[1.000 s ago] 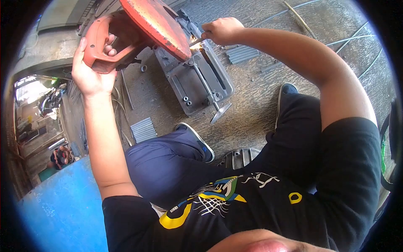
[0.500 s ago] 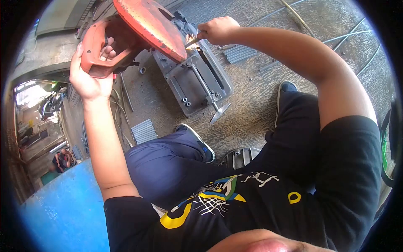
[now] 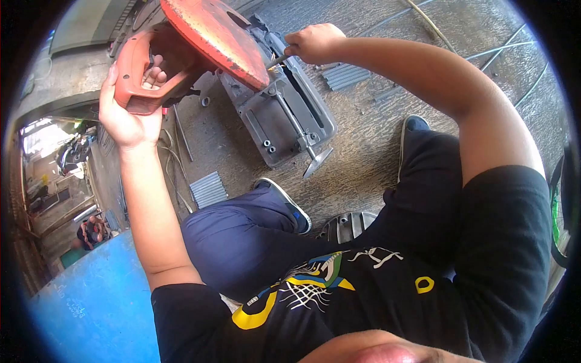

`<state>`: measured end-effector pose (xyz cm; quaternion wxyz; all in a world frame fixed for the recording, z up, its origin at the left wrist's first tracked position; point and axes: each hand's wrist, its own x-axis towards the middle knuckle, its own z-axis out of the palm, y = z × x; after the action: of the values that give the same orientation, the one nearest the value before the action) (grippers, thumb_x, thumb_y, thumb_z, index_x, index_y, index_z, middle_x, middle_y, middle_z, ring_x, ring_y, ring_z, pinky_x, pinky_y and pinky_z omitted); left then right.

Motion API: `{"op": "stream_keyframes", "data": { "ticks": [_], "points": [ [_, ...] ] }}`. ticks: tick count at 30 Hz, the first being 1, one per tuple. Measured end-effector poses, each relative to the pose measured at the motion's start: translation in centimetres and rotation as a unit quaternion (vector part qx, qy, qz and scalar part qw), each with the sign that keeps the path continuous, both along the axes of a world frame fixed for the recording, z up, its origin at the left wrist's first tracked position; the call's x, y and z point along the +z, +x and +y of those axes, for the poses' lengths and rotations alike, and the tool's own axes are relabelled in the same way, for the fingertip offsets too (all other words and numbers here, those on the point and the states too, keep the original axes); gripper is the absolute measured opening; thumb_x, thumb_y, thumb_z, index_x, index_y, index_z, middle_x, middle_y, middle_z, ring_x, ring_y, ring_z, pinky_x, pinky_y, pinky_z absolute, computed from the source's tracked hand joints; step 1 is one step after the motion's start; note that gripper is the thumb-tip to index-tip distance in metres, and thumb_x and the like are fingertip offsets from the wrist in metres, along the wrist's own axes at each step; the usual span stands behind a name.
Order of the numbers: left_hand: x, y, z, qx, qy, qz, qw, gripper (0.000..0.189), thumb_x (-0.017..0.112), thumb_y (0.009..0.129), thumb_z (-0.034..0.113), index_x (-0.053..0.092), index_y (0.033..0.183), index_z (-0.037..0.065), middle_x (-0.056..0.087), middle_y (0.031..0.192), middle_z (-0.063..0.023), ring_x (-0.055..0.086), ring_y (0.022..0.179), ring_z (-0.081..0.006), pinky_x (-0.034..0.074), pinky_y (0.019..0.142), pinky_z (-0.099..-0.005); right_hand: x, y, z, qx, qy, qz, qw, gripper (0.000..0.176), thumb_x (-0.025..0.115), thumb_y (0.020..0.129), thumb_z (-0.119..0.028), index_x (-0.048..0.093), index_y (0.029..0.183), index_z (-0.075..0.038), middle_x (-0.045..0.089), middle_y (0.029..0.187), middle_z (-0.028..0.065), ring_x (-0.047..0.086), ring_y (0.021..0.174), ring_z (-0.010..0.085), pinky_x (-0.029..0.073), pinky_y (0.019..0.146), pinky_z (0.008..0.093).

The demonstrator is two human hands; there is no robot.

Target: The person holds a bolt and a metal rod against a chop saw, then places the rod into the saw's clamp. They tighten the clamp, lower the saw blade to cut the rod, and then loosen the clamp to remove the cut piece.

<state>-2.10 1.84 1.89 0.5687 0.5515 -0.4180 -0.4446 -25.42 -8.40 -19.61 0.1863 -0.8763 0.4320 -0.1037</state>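
My left hand [image 3: 133,124] is wrapped round the orange-red D-shaped handle [image 3: 125,72] of a cut-off saw. The saw's scuffed round guard [image 3: 221,42] is tilted down over its grey metal base [image 3: 266,130], and it hides the disc. On the base is a clamp screw [image 3: 290,118] with a flat turning handle. Beyond the guard's lower edge, my right hand [image 3: 316,43] is closed on a short metal rod [image 3: 278,61], whose far end meets the saw beside the guard. A faint trace of sparks shows there.
Cut metal rods [image 3: 207,189] lie in a row left of the saw, with another bundle [image 3: 346,77] to its right. Long rods and cables [image 3: 505,51] cross the floor. A blue panel [image 3: 97,302] stands at lower left; a seated person [image 3: 92,231] is beyond it.
The bright sparks at the rod have nearly died away. Both hands stay in almost the same place, with the left hand and saw handle shifted very slightly.
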Motion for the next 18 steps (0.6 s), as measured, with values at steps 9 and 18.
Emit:
{"op": "stream_keyframes", "data": {
  "ticks": [9,18],
  "points": [
    [-0.07,0.13,-0.05,-0.006,-0.003,0.002,1.000,0.054,0.043,0.093,0.035,0.047,0.126,-0.007,0.058,0.109,-0.0234,0.059,0.091,-0.0270,0.049,0.084,-0.0375,0.16,-0.18,0.27,0.002,0.007,-0.007,1.000,0.029,0.048,0.093,-0.041,0.057,0.092,-0.014,0.066,0.082,0.0113,0.064,0.084,0.0326,0.048,0.073,0.0461],
    [0.15,-0.31,0.02,0.000,0.006,-0.019,1.000,0.057,0.037,0.094,0.033,0.037,0.133,-0.010,0.052,0.120,-0.0266,0.055,0.101,-0.0310,0.044,0.093,-0.0431,-0.14,-0.39,0.40,0.016,0.006,-0.006,1.000,0.030,0.049,0.092,-0.042,0.057,0.092,-0.013,0.066,0.082,0.0107,0.064,0.083,0.0319,0.048,0.072,0.0457]
  ]
}}
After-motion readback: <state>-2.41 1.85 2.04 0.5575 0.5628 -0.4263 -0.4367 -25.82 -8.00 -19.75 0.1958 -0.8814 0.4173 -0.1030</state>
